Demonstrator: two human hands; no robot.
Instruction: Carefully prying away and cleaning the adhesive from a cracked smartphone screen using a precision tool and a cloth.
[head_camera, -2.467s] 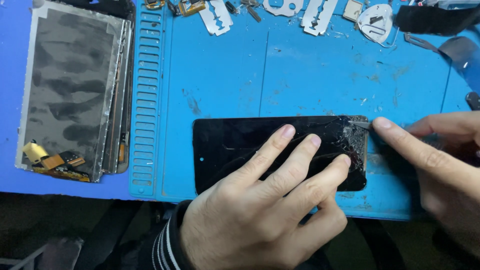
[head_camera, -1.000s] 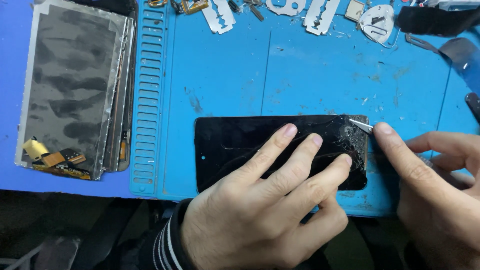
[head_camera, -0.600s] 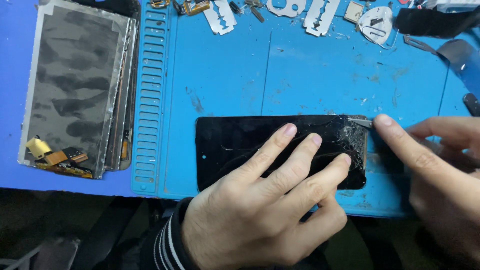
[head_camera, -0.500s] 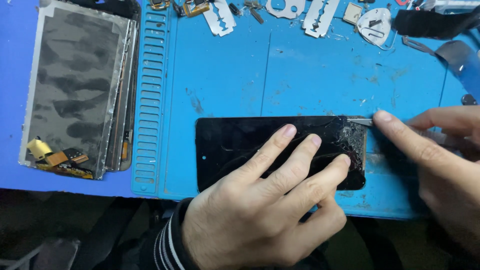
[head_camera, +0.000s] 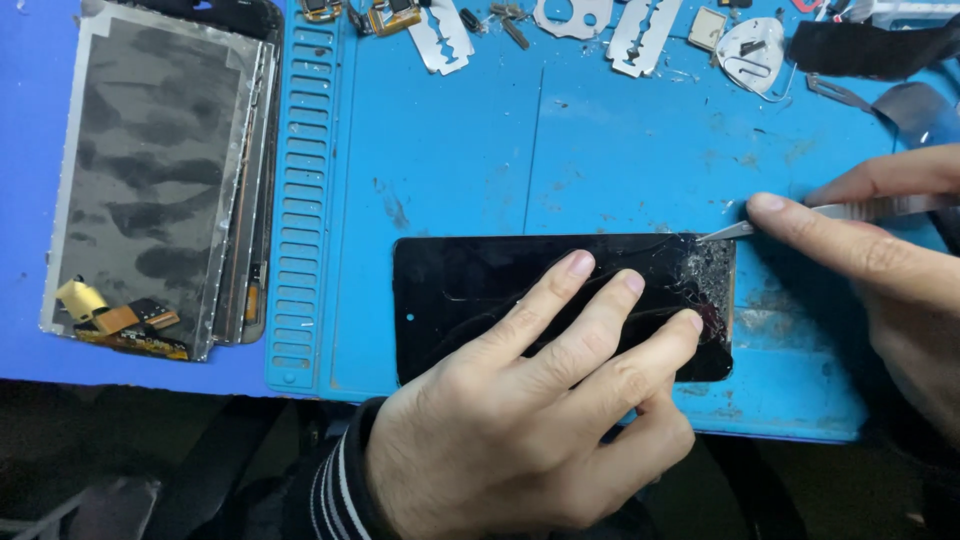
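A black phone screen (head_camera: 470, 290) lies flat on the blue work mat (head_camera: 600, 150), its glass shattered at the right end. My left hand (head_camera: 540, 420) rests on it, three fingers spread over the glass and pinning it down. My right hand (head_camera: 880, 270) comes in from the right and grips metal tweezers (head_camera: 800, 215). Their tip touches the cracked top right corner of the screen.
A stack of grey display panels (head_camera: 160, 170) with flex cables lies on the left. Razor blades (head_camera: 440, 35), small metal parts and a white disc (head_camera: 750, 45) line the mat's far edge. A black strip (head_camera: 860, 50) lies at top right. The mat's near edge borders dark floor.
My right hand drew back a little to the right and up, and the tweezers now show more fully, with the tip still at the cracked corner. My left hand stayed put.
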